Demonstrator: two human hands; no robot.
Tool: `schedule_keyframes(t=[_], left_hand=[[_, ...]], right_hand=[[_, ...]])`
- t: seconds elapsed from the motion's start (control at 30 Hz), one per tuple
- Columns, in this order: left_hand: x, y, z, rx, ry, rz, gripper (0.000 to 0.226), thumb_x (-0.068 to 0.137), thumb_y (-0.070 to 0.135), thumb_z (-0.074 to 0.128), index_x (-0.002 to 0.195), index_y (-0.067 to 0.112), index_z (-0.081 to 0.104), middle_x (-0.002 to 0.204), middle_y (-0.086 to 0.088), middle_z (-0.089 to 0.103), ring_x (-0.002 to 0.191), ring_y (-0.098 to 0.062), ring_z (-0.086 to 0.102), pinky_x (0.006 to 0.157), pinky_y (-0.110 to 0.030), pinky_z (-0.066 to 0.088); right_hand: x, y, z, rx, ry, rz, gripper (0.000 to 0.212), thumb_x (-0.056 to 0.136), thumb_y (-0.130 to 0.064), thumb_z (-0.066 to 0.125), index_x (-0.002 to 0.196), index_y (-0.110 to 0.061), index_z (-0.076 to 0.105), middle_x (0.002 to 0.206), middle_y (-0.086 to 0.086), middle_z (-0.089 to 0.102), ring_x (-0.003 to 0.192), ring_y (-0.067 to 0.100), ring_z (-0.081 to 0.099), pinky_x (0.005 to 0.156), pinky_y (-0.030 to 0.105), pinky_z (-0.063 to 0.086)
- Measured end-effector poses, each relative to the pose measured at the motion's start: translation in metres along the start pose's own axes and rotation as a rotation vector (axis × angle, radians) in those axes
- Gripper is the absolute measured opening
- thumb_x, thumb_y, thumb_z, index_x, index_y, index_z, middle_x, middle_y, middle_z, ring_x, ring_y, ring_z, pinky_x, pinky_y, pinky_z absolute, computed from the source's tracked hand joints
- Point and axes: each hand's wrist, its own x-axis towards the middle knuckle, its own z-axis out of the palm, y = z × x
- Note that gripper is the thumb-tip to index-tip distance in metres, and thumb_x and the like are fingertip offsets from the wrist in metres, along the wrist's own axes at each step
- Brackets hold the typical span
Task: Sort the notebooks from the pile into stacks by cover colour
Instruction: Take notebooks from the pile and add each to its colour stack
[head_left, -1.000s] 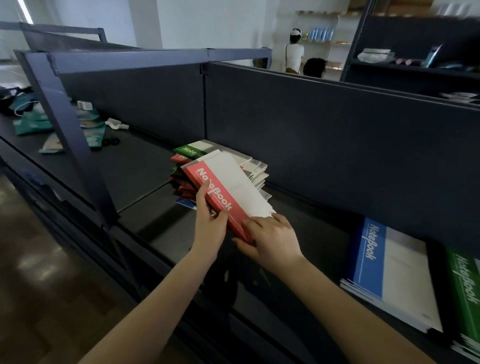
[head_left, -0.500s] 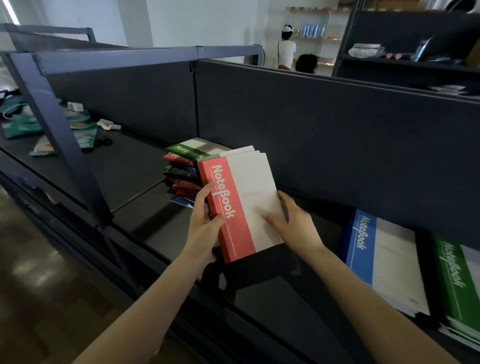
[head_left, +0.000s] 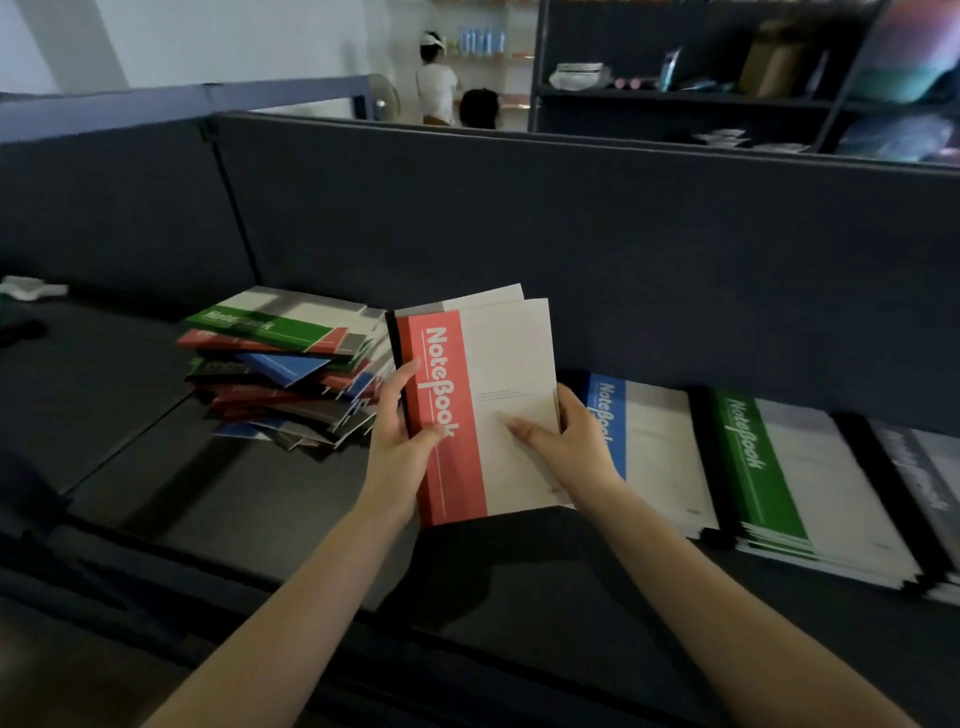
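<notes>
You hold the red notebook (head_left: 498, 410) above the dark shelf (head_left: 249, 499), cover up. Your left hand (head_left: 402, 441) grips its spine edge with the thumb on the red band. Your right hand (head_left: 566, 441) clasps the opposite edge, thumb laid across the white part. Behind the red notebook a second cover peeks out at the top, showing only a grey strip and a white corner, so you cannot tell its colour. Left of the red notebook sits the skewed pile (head_left: 291, 364), green on top. To its right lie the blue stack (head_left: 660, 457), partly hidden by your right hand, then the green stack (head_left: 789, 478), then a blurred dark stack (head_left: 924, 467) cut off by the frame. Beyond the red notebook rises a dark back panel (head_left: 571, 249). Past that are a shelving unit (head_left: 675, 96) and a person in white (head_left: 436, 83).
</notes>
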Motion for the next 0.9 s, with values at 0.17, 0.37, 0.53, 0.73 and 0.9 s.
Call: schedule_keyframes(t=[0.17, 0.37, 0.53, 0.73, 0.9], left_hand=[[0.004, -0.01, 0.044, 0.001, -0.167, 0.028, 0.065, 0.089, 0.0, 0.06, 0.137, 0.035, 0.035, 0.128, 0.011, 0.049, 0.113, -0.002, 0.055, 0.084, -0.023, 0.052], [-0.003, -0.024, 0.091, -0.075, -0.316, -0.019, 0.063, 0.085, 0.015, 0.063, 0.131, 0.046, 0.034, 0.13, 0.013, 0.05, 0.115, -0.004, 0.057, 0.081, -0.024, 0.054], [-0.01, -0.031, 0.122, -0.149, -0.427, -0.063, 0.061, 0.089, 0.014, 0.057, 0.136, 0.042, 0.031, 0.129, 0.015, 0.052, 0.113, 0.0, 0.058, 0.081, -0.021, 0.053], [-0.016, -0.041, 0.157, -0.189, -0.505, -0.126, 0.049, 0.098, 0.015, 0.048, 0.134, 0.046, 0.035, 0.136, 0.015, 0.046, 0.118, -0.004, 0.055, 0.084, -0.024, 0.054], [-0.024, -0.046, 0.188, -0.161, -0.588, -0.114, 0.052, 0.095, 0.016, 0.054, 0.129, 0.051, 0.036, 0.142, 0.014, 0.042, 0.121, -0.001, 0.051, 0.088, -0.024, 0.053]], right_hand=[[-0.017, 0.011, -0.045, 0.171, 0.22, 0.028, 0.055, 0.086, -0.021, 0.07, 0.13, -0.028, 0.038, 0.107, -0.002, 0.065, 0.088, 0.011, 0.067, 0.063, 0.023, 0.055], [-0.037, 0.02, -0.093, 0.217, 0.449, -0.007, 0.05, 0.086, -0.016, 0.069, 0.126, -0.022, 0.04, 0.108, -0.006, 0.062, 0.091, 0.011, 0.066, 0.068, 0.026, 0.056], [-0.058, 0.033, -0.12, 0.272, 0.587, 0.021, 0.032, 0.09, -0.015, 0.064, 0.114, -0.02, 0.044, 0.112, 0.0, 0.063, 0.097, 0.018, 0.066, 0.076, 0.035, 0.058], [-0.082, 0.047, -0.146, 0.265, 0.724, 0.043, 0.023, 0.092, -0.014, 0.061, 0.103, -0.025, 0.045, 0.105, -0.001, 0.066, 0.092, 0.014, 0.067, 0.072, 0.032, 0.057], [-0.104, 0.053, -0.171, 0.187, 0.835, 0.042, 0.029, 0.091, -0.015, 0.063, 0.113, -0.021, 0.044, 0.105, -0.005, 0.064, 0.095, 0.015, 0.065, 0.075, 0.033, 0.056]])
